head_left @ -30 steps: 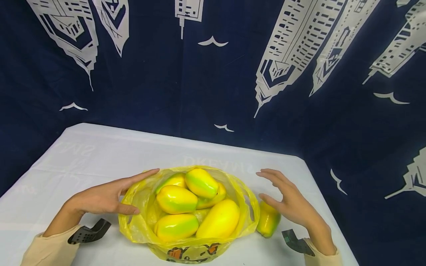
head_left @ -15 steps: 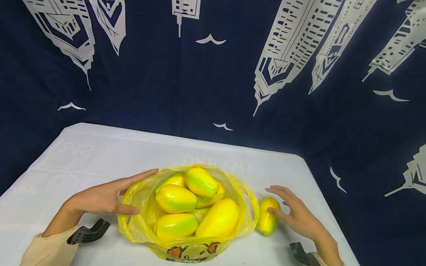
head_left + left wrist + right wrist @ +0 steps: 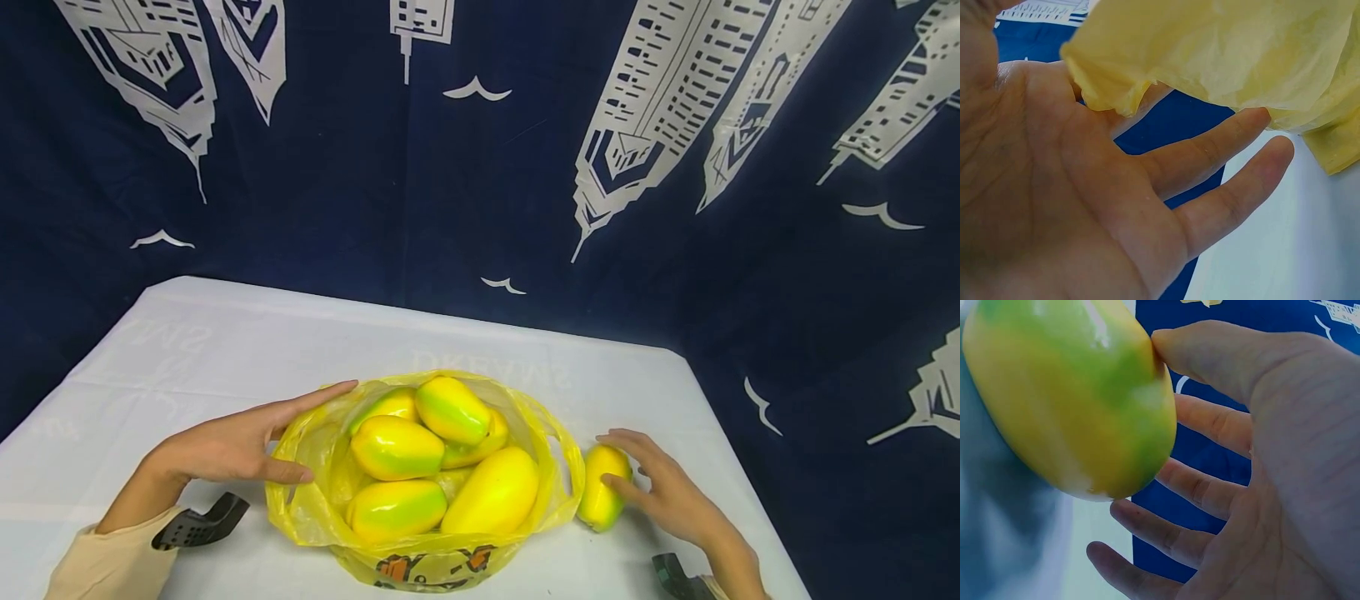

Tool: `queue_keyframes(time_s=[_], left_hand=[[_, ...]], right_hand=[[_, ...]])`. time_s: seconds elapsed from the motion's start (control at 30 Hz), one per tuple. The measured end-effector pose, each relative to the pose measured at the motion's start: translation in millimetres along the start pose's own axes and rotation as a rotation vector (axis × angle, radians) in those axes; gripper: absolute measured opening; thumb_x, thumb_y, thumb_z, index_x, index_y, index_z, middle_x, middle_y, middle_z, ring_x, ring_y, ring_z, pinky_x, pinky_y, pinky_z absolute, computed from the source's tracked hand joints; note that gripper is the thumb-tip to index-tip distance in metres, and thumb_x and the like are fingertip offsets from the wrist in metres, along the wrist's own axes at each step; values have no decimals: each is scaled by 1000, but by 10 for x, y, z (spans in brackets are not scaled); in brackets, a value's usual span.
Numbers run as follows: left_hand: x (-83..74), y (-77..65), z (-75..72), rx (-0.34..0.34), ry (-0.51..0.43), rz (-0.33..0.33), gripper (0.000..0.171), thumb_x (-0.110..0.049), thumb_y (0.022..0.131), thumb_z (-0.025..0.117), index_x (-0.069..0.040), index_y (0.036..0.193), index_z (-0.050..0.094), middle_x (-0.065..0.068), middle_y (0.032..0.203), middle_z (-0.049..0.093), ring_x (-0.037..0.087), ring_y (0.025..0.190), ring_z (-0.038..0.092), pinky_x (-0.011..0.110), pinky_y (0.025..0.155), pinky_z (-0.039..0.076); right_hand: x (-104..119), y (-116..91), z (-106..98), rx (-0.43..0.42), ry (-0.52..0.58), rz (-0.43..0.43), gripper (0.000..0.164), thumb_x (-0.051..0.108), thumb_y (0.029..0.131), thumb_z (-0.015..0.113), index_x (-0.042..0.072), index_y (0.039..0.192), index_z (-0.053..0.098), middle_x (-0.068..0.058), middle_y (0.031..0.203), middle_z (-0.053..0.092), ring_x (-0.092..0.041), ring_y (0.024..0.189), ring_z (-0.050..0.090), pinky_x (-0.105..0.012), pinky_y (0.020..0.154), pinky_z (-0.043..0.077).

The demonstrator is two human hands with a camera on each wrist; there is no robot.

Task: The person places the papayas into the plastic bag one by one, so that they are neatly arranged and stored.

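Observation:
In the head view, a yellow plastic bag [image 3: 551,504] stands with its mouth wide, holding several yellow-green mangoes [image 3: 397,450]. My left hand [image 3: 232,442] rests at its left rim, thumb and fingers spread and fairly straight. In the left wrist view, the bag's thin film [image 3: 1210,50] hangs over the fingers of that hand. A single mango [image 3: 600,500] lies on the table just right of the bag. My right hand [image 3: 667,492] holds this mango between thumb and fingers. The right wrist view shows the thumb on its side; the lower fingers are spread, some contact hidden behind the fruit.
A white cloth [image 3: 262,342] with faint lettering covers the table. Behind it and at the right hangs a dark blue curtain [image 3: 337,208] printed with white buildings. Black camera mounts [image 3: 202,523] sit on both wrists.
My right hand has come down from above the right side of the bag to the loose mango and closed in around it. The left hand and the bag have stayed in place.

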State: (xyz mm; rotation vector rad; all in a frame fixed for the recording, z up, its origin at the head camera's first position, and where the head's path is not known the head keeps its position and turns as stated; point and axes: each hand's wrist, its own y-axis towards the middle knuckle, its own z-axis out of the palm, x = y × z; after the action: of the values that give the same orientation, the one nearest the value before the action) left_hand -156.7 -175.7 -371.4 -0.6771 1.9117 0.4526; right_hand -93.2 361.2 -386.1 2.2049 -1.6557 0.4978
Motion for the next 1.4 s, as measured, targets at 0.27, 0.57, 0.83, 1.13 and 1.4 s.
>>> queue_keyframes(time_s=[0.27, 0.57, 0.83, 1.13, 1.4], left_hand=[[12, 6, 5, 5, -4, 9, 90, -18, 91, 73, -28, 161, 18, 10, 168, 15, -17, 140, 19, 8, 108, 25], [17, 11, 5, 6, -2, 5, 90, -18, 91, 73, -28, 161, 18, 11, 168, 15, -17, 140, 20, 8, 107, 25], [9, 7, 11, 2, 4, -6, 90, -20, 90, 73, -30, 161, 18, 10, 168, 15, -18, 139, 19, 8, 107, 25], [11, -6, 13, -3, 15, -11, 90, -21, 90, 74, -31, 161, 18, 10, 168, 16, -18, 139, 18, 8, 107, 25], [11, -7, 11, -1, 8, -8, 90, -21, 90, 73, -31, 161, 18, 11, 168, 15, -18, 139, 19, 7, 107, 24]], right_hand=[[-23, 24, 81, 27, 52, 28, 46, 34, 97, 66, 15, 138, 57, -11, 143, 54, -40, 130, 52, -48, 88, 57], [-51, 54, 127, -19, 14, -43, 44, 29, 97, 67, 16, 138, 58, -5, 141, 57, -34, 131, 53, -57, 101, 47], [-57, 50, 120, -30, 17, -62, 42, 26, 96, 68, 11, 135, 60, -5, 137, 59, -33, 127, 55, -43, 95, 55], [-25, 16, 85, -10, 20, -40, 43, 28, 96, 69, 11, 134, 61, -6, 135, 59, -34, 125, 57, -43, 92, 56], [-31, -15, -11, -42, 83, -26, 45, 24, 95, 70, 8, 136, 59, -13, 137, 56, -39, 124, 55, -37, 80, 60]])
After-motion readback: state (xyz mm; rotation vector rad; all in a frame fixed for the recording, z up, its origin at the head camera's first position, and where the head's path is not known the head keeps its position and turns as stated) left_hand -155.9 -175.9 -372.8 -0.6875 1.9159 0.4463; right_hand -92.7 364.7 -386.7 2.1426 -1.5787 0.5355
